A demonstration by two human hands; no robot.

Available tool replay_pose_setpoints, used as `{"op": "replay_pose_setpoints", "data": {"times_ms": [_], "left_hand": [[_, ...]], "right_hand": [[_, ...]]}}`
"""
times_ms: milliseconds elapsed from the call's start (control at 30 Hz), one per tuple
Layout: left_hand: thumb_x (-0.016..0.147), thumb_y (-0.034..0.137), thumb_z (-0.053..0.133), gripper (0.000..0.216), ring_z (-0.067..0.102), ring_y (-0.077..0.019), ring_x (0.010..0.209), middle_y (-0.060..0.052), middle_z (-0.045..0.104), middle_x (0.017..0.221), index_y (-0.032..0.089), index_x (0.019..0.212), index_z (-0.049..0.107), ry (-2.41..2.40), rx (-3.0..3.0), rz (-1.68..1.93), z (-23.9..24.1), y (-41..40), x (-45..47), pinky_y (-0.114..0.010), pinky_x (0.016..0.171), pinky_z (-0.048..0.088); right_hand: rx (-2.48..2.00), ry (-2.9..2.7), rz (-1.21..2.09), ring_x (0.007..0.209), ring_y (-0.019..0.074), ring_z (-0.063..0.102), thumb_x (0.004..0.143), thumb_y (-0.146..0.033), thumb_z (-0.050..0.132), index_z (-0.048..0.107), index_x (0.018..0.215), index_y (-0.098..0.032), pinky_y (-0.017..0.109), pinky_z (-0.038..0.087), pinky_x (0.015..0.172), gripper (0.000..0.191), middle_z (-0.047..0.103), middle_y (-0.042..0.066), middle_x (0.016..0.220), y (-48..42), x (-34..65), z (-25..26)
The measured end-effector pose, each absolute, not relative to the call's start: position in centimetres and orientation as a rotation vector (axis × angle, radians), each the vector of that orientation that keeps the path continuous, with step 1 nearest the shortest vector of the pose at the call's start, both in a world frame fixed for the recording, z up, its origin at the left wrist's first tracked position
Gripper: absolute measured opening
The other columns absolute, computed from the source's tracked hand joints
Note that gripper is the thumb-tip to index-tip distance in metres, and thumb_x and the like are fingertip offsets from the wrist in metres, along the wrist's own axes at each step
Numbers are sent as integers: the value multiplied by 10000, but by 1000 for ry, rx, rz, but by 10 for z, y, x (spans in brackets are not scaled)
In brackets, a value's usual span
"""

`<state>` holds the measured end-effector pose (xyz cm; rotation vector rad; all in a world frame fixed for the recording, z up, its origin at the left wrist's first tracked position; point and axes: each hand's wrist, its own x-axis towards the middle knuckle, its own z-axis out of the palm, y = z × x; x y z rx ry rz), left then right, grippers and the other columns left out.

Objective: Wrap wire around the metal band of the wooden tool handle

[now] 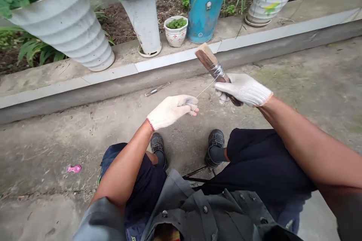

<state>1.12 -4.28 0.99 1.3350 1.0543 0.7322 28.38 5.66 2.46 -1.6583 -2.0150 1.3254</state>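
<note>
My right hand (pixel 249 88), in a white knitted glove, is closed around the lower part of a worn wooden stick (pixel 206 58). The stick is held tilted, its pale cut end up and to the left. A shiny silvery band of thin line (pixel 217 70) is wound about its middle. From there a taut pale strand (pixel 206 88) runs down to my left hand (pixel 171 113), gloved too, which pinches it between thumb and fingers. Two bare fingertips stick out of the left glove. Whether the strand is wire or string, I cannot tell.
A thin stick with a silvery winding (pixel 157 89) lies on the concrete (pixel 118 113) near the low ledge (pixel 175 59). Potted plants line that ledge, among them a blue bucket (pixel 204 17) and a white ribbed pot (pixel 68 26). A pink item (pixel 74 168) lies at left.
</note>
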Motion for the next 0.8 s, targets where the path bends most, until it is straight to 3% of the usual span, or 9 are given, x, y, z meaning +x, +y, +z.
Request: {"op": "replay_pose_setpoints", "data": {"times_ms": [100,267,400,533,667,800], "left_hand": [[986,259,661,364,820,-219,1009,-162,809,1208,117,1322,663,987,1291,777,6,-41,5,-394,999,629],[956,219,674,432,821,-223,990,-147,822,1153,140,1378,617,1081,1201,855,12,-39,5,-425,993,659],[918,155,653,341,817,-205,967,-126,828,1088,134,1257,634,1185,1142,952,17,-35,9,-422,992,672],[921,148,629,227,815,-188,952,-112,825,1074,146,1147,651,1277,1166,1061,18,-32,9,-396,983,673],[960,209,644,173,809,-206,1037,-88,822,1116,179,1120,703,1435,1325,1070,17,-32,6,-372,1005,661],[983,230,627,172,793,-206,1114,-46,822,1144,219,1111,742,1600,1532,1014,14,-33,6,-343,1024,643]], "right_hand": [[-1697,-2016,1294,447,105,465,980,-560,628,658,979,-171,271,316,431,390,719,85,734,56,284,28],[-1742,-2092,1230,543,141,589,999,-498,607,623,925,-179,261,379,482,328,695,75,702,55,281,34],[-1801,-2230,1218,547,151,607,995,-486,603,636,981,-182,284,420,528,306,702,69,742,60,283,26],[-1882,-2562,1005,574,192,617,1001,-558,561,680,1066,-191,317,433,598,391,679,63,701,64,284,14],[-1894,-2882,714,722,253,656,1000,-558,526,724,928,-158,358,447,685,452,675,146,738,58,277,7],[-1858,-2953,788,821,339,705,835,-443,703,704,731,-200,434,489,751,265,664,147,702,48,271,-2]]}}
